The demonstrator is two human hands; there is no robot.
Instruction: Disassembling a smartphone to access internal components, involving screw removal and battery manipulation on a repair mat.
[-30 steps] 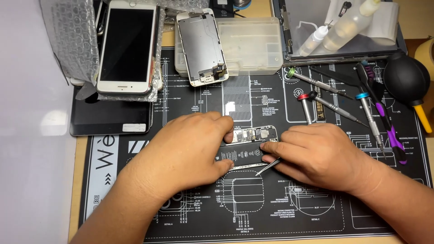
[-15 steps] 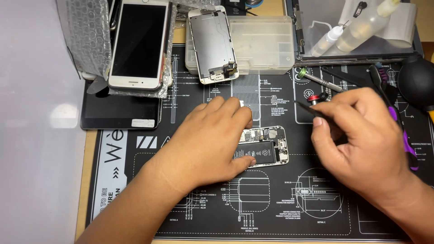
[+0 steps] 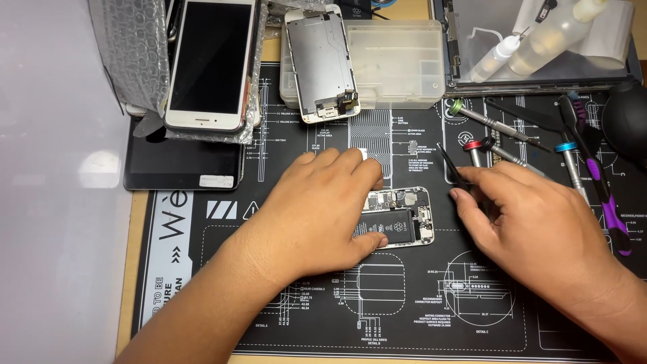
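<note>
An opened phone body (image 3: 403, 217) with its black battery and circuit board showing lies on the black repair mat (image 3: 404, 317). My left hand (image 3: 317, 209) rests flat over the phone's left half, pinning it down. To the phone's right, my right hand (image 3: 532, 222) pinches black tweezers (image 3: 451, 167) whose tip points up and left, away from the phone. Several screwdrivers (image 3: 495, 128) lie just beyond that hand.
A white phone (image 3: 212, 64) on bubble wrap and a detached screen assembly (image 3: 322, 64) lie at the back, beside a clear parts box (image 3: 397, 64). A dark tablet (image 3: 178, 165) sits left. Squeeze bottles (image 3: 539, 37), a purple-handled tool (image 3: 600, 182) and a black air blower (image 3: 627, 121) are at right.
My right hand has drawn away from the phone to the right, lifting the tweezers off it. The left hand stays on the phone; the camera view has shifted slightly.
</note>
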